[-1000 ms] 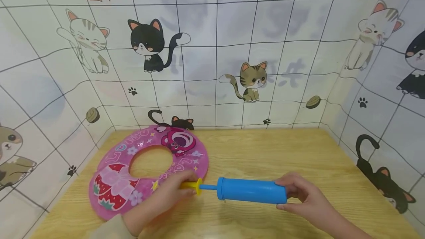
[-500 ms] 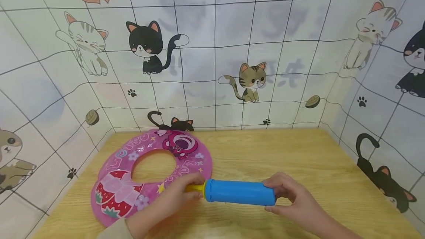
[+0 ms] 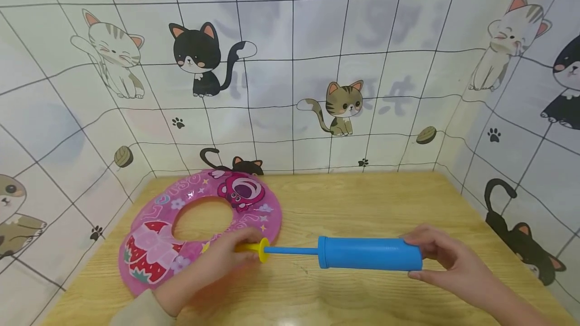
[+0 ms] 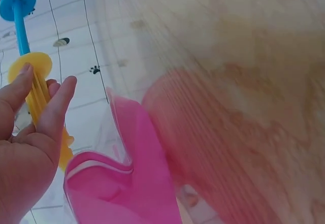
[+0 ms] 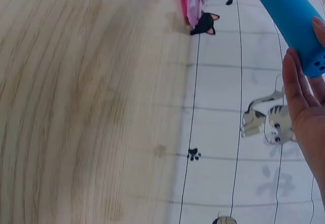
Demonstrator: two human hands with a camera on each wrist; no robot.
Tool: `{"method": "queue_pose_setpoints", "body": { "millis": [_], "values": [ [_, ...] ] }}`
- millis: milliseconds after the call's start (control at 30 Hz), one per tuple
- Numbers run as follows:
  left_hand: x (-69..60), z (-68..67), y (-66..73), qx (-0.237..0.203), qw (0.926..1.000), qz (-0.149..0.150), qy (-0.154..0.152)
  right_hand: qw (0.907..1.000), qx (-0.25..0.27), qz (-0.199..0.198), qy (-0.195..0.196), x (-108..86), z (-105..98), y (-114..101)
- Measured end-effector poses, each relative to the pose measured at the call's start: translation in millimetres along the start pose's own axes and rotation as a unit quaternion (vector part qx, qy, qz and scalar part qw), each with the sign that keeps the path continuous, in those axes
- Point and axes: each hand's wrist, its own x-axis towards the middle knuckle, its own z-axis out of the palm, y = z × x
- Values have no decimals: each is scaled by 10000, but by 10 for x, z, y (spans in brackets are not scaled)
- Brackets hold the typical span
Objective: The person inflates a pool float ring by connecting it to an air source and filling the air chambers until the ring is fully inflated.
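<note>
A blue hand pump (image 3: 369, 253) is held level above the table, across the front. My right hand (image 3: 453, 265) grips its far right end, with the thumb below and the fingers above. My left hand (image 3: 217, 260) holds the yellow handle (image 4: 38, 94) at the other end, behind its round flange (image 3: 264, 250). Between flange and barrel a long stretch of thin blue rod (image 3: 292, 251) shows. Just behind the left hand lies a pink inflatable swim ring (image 3: 267, 210) printed with strawberries and a bear. Whether the yellow end touches the ring, I cannot tell.
The wooden table (image 3: 371, 200) carries the ring on its left side. Walls covered in cat-printed cloth (image 3: 276, 74) enclose it at the back and on both sides.
Half a second ago the barrel met the yellow flange, the rod fully in. Now my right hand and the barrel are farther right, my left hand slightly left, the rod drawn well out.
</note>
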Motion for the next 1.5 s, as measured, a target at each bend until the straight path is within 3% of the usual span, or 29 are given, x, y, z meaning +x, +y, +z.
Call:
{"method": "queue_pose_setpoints", "body": {
  "millis": [267,633,933,1100,1233,1500],
  "values": [
    [-15,-33,-60,-90,9999,-54,128,9990,452,-14,-46,-122,-119,43],
    [54,92,26,-88,9996,-57,275,9969,306,718,114,75,289,-14],
    [85,226,128,-212,9995,39,225,9971,686,310,-86,226,600,56],
    [109,261,196,-60,9992,291,281,9974,688,157,-125,290,695,41],
    [128,262,165,15,9987,397,324,9984,525,172,-155,314,693,3],
    [114,140,94,-223,9994,-91,265,10000,-82,15,-51,258,374,-113]
  ]
}}
